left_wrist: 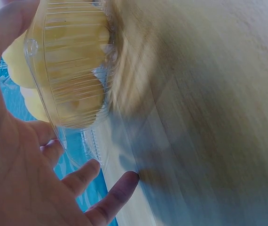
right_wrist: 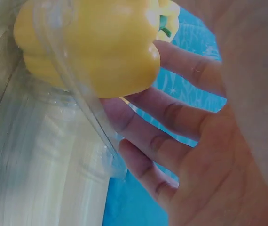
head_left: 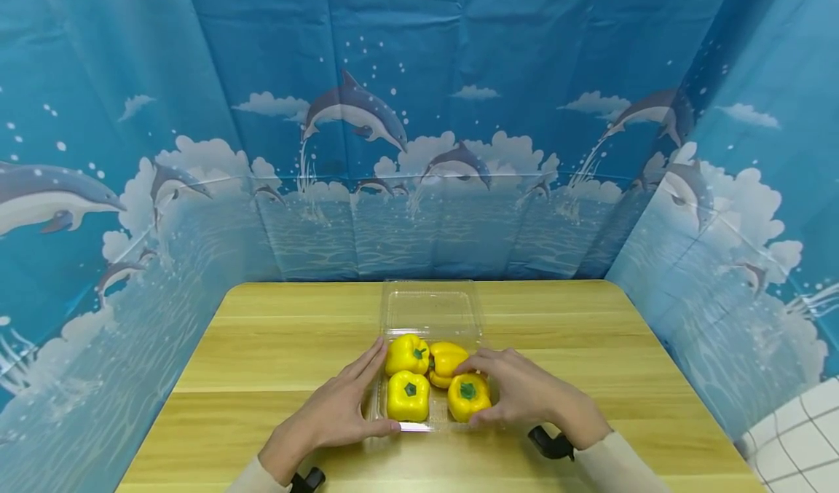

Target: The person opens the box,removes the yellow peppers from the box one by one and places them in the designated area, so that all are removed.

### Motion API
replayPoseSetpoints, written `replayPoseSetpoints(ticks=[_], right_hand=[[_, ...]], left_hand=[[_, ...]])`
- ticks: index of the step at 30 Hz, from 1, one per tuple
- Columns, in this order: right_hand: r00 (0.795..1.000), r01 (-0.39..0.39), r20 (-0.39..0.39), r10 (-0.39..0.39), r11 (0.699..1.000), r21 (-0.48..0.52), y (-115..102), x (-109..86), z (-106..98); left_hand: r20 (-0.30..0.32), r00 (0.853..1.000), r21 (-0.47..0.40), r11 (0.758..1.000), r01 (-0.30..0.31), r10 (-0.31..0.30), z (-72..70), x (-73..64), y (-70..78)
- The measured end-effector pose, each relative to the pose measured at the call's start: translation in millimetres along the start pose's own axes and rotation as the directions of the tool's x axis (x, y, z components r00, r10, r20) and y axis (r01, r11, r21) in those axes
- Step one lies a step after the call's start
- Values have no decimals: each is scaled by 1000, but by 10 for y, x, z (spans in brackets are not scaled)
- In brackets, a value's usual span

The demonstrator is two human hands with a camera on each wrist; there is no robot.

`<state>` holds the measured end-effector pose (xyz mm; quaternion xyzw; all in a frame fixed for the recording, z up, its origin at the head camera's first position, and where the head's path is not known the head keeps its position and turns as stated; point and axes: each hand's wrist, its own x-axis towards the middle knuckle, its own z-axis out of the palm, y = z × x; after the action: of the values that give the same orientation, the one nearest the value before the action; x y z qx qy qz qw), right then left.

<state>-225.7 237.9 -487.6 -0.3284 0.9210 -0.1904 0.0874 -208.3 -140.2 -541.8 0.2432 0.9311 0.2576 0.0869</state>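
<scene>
Several yellow bell peppers with green stems sit in a clear plastic clamshell container (head_left: pixel 440 419), its lid (head_left: pixel 432 311) folded back on the far side. My right hand (head_left: pixel 524 391) holds the near-right bell pepper (head_left: pixel 467 400) between thumb and fingers, at the container's right side. In the right wrist view the fingers touch that pepper's side, and the clear rim partly covers it. My left hand (head_left: pixel 337 408) rests against the container's left side, fingers extended and thumb at the near-left corner. Beside it are the near-left bell pepper (head_left: pixel 408 398) and the far-left bell pepper (head_left: pixel 406 355). Another bell pepper (head_left: pixel 447 360) lies on its side.
The container stands on a wooden table (head_left: pixel 275 355) with rounded far corners. A blue dolphin-print curtain (head_left: pixel 419 216) hangs behind and along both sides. Black wrist straps (head_left: pixel 550 443) show at both wrists. White tiles (head_left: pixel 796 435) are at the lower right.
</scene>
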Motion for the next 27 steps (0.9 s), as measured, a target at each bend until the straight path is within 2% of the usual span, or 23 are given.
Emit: replayPoseSetpoints(ticks=[27], right_hand=[[997, 23, -74, -20, 999, 38, -3, -51, -151]], left_hand=[[-5, 1000, -6, 1000, 0, 0, 8, 11, -33]])
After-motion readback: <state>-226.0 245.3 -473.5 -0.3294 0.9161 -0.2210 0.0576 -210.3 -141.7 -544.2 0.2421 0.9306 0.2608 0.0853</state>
